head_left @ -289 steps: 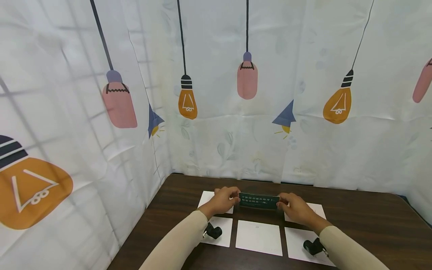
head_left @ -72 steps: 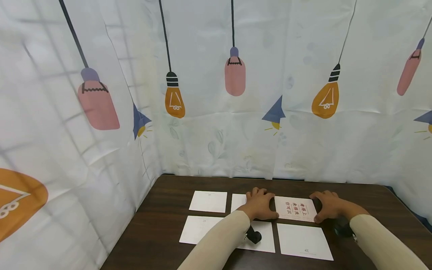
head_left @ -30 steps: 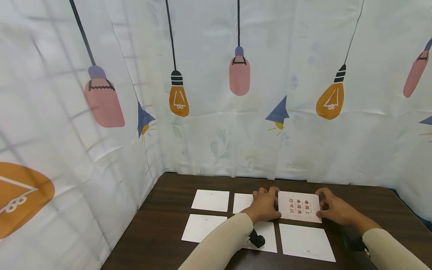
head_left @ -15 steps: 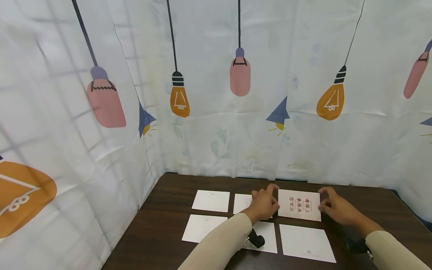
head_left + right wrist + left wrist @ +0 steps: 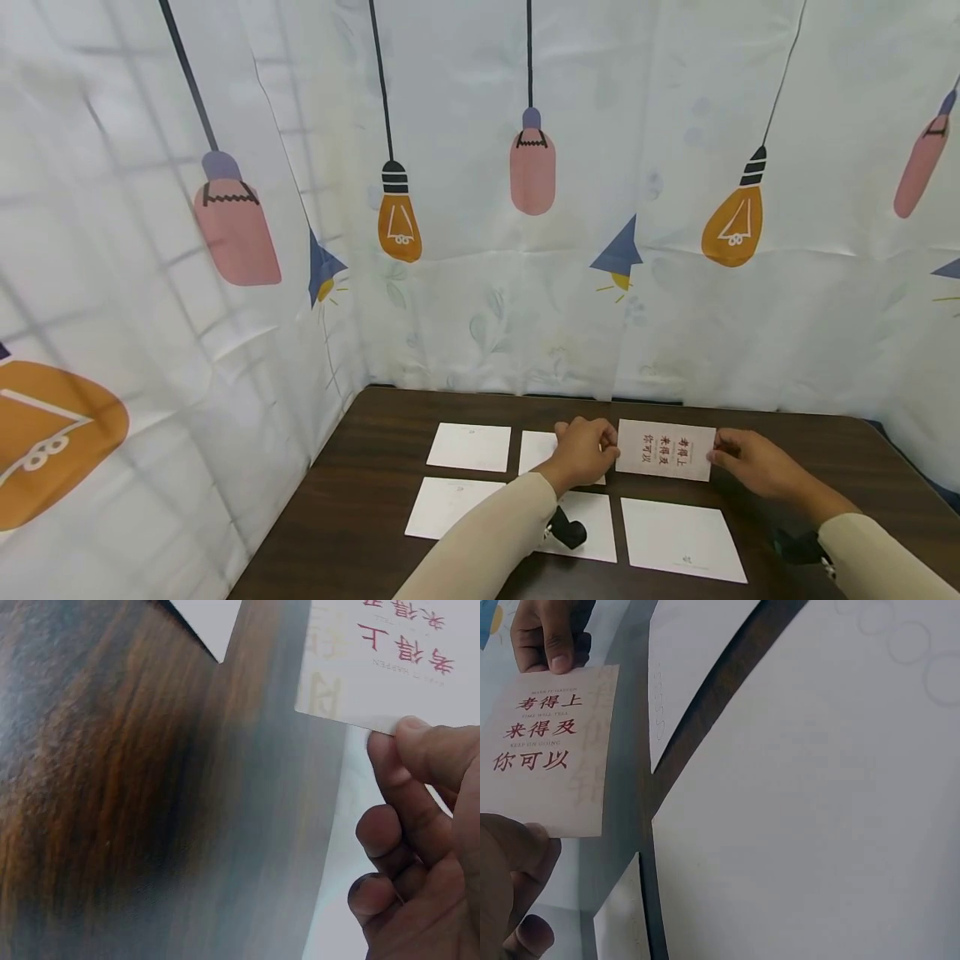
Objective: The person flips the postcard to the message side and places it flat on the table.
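A pale card [image 5: 666, 450] with red Chinese characters is held between both hands at the back right of the table, its printed face toward the head camera. My left hand [image 5: 581, 450] pinches its left edge between thumb and fingers. On the opposite edge, my right hand [image 5: 753, 462] has the same kind of pinch. The right wrist view shows the thumb [image 5: 431, 750] on the printed face, an index finger behind it and the other fingers curled below. In the left wrist view the printed card [image 5: 547, 795] stands away from the white cards.
Several white cards lie in two rows on the dark wooden table [image 5: 337, 517]: back left [image 5: 469, 447], back middle [image 5: 537, 450], front left [image 5: 450, 507], front middle [image 5: 596, 517] and front right [image 5: 681, 537]. A patterned curtain [image 5: 480, 333] hangs behind the table.
Earlier both hands held a dark green card at the back middle, where a white card now lies. Since then they moved right to the red-lettered card, which has come up and tilted upright.
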`<state>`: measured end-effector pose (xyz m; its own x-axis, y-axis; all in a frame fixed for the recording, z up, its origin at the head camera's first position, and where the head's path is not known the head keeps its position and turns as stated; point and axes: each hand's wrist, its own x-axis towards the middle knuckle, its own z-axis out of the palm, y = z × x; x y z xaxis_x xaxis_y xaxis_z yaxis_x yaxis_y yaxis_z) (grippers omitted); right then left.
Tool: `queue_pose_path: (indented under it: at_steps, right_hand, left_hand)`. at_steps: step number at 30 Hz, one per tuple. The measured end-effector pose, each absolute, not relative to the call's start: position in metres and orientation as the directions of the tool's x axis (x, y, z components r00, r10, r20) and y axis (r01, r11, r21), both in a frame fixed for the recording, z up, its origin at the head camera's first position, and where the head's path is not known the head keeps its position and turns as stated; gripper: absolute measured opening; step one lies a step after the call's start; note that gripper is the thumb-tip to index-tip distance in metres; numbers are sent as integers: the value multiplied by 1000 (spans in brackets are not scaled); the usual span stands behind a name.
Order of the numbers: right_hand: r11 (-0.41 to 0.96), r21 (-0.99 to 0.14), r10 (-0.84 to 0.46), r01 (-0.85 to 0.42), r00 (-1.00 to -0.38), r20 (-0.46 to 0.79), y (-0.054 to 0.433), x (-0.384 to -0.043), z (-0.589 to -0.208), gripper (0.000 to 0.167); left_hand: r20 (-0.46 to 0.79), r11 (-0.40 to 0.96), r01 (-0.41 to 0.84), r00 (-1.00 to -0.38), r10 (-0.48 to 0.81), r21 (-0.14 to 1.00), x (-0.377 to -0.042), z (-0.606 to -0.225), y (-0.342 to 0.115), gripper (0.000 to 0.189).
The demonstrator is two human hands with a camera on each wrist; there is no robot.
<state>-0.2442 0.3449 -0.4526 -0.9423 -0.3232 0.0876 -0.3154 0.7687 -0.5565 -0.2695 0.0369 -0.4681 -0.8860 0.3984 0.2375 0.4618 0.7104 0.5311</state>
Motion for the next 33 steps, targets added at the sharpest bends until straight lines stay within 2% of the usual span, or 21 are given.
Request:
queue_pose_path:
  at_steps: [9,15,25,33]
  right_hand:
    - [755,-563,-340,-337,-935,104,349,-243,-454,19]
    - [740,-569,-362,-358,-925,112,349,-241,-454,10]
    - [710,-593,-403,-381,-910,102,353,-240,-453,11]
    - [737,-563,-391,-375,-915,98,353,-240,-454,20]
  left_hand:
    - [285,673,507,-861,421,538,-267,-467,34,13]
    - [285,675,513,-858,428,530,-267,-467,35,11]
    - [251,661,496,-865,435,563,-268,-469,33,10]
    - [244,664,495,-865,439,560,-266,-468,32,14]
